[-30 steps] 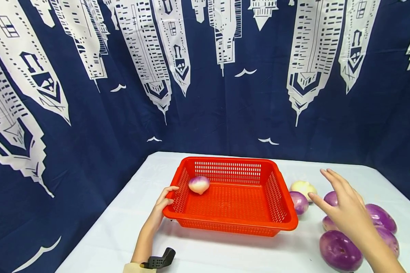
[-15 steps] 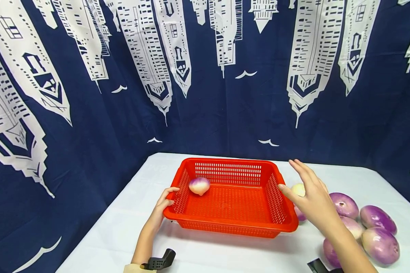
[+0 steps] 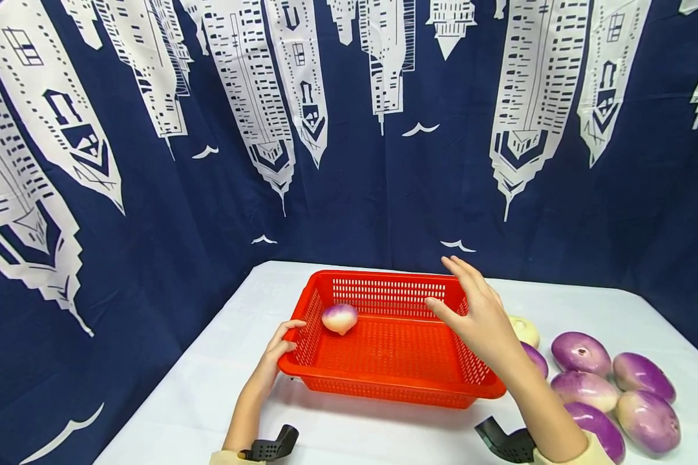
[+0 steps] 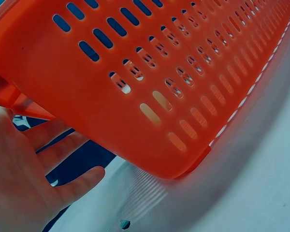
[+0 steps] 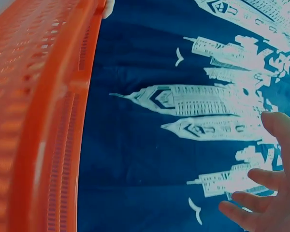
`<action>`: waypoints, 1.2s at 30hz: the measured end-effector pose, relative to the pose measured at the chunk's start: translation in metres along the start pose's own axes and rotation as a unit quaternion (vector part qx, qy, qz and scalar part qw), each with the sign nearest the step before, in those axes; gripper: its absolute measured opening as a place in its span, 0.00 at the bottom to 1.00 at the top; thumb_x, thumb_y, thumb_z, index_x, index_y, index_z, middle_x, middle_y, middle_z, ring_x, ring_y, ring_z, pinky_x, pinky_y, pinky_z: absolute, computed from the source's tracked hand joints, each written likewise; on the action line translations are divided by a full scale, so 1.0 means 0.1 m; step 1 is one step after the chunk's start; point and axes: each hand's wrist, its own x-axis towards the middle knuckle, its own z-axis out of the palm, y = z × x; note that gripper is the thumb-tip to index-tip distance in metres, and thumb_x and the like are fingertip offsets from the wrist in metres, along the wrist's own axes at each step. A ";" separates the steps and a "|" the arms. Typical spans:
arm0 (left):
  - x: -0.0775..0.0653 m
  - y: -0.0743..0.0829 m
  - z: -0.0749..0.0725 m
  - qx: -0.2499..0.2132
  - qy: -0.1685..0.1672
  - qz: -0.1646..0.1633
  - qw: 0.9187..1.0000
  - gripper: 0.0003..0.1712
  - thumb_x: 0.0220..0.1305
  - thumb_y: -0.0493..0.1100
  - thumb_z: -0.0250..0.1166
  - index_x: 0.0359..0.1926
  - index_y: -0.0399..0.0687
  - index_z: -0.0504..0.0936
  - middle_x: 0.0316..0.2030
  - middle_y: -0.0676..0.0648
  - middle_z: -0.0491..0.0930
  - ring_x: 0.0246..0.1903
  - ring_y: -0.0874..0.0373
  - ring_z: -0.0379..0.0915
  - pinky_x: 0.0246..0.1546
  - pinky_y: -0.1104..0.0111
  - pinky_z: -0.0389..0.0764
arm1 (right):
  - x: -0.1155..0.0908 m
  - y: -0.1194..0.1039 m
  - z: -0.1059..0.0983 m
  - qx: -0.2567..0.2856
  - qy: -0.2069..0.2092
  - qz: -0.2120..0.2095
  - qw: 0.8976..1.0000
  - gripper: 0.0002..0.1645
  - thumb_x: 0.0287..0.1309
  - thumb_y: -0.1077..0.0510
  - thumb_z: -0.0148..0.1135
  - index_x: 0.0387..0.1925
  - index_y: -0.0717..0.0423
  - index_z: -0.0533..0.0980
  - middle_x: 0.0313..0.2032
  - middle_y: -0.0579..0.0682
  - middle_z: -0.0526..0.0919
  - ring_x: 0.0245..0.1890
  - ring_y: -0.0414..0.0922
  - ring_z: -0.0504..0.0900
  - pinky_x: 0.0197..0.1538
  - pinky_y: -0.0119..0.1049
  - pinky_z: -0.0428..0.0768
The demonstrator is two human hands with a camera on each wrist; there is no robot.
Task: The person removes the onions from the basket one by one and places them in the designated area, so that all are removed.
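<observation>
On the white table stands a red slotted plastic basket (image 3: 384,375). My left hand (image 3: 276,352) grips its left rim. The left wrist view shows that hand (image 4: 29,169) beside the basket's corner (image 4: 150,150), part of its fingers hidden behind the rim. A purple-and-white turnip-like vegetable (image 3: 340,318) lies inside near the left wall. My right hand (image 3: 479,320), holding nothing, is raised over the basket's right end with its fingers spread and partly hides that wall. In the right wrist view the hand (image 5: 270,193) is apart from the basket rim (image 5: 50,106).
Several purple round vegetables (image 3: 581,353) lie on the white table (image 3: 209,387) to the right. A pale yellow one (image 3: 525,330) and a purple one (image 3: 535,358) sit by the basket, partly behind my right forearm. A blue skyline-print cloth (image 3: 349,194) hangs behind.
My right hand has moved left, from above the vegetables to over the basket's right end, with its fingers still spread. My left hand stays at the rim.
</observation>
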 end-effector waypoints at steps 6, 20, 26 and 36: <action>0.01 0.03 -0.01 0.002 -0.003 0.003 1.000 0.29 0.50 0.36 0.42 0.56 0.43 0.66 0.55 0.39 0.62 0.49 0.46 0.64 0.45 0.65 0.70 | 0.14 -0.15 0.15 0.003 -0.031 0.007 0.999 0.42 0.52 0.41 0.58 0.66 0.45 0.56 0.67 0.52 0.56 0.64 0.60 0.58 0.60 0.64 0.53; 0.01 0.01 -0.01 0.007 -0.001 -0.002 1.000 0.29 0.49 0.37 0.43 0.56 0.44 0.66 0.55 0.40 0.63 0.49 0.47 0.65 0.44 0.66 0.70 | 0.27 -0.41 0.98 -0.006 -0.128 0.006 0.992 0.42 0.49 0.43 0.60 0.65 0.47 0.58 0.66 0.54 0.60 0.65 0.56 0.60 0.63 0.59 0.54; 0.00 0.00 -0.02 0.014 -0.003 -0.002 1.000 0.28 0.50 0.36 0.42 0.56 0.45 0.66 0.56 0.41 0.63 0.49 0.48 0.64 0.45 0.65 0.69 | 0.33 -0.36 1.36 0.003 -0.166 0.033 0.986 0.42 0.48 0.40 0.59 0.64 0.50 0.62 0.63 0.57 0.63 0.62 0.57 0.64 0.62 0.58 0.56; 0.01 0.00 -0.01 0.008 -0.001 0.000 1.000 0.29 0.49 0.36 0.42 0.56 0.44 0.67 0.56 0.40 0.63 0.49 0.48 0.64 0.44 0.66 0.70 | 0.47 -0.30 1.70 -0.047 -0.234 0.074 0.968 0.43 0.44 0.44 0.63 0.61 0.56 0.63 0.58 0.59 0.67 0.54 0.58 0.71 0.56 0.55 0.63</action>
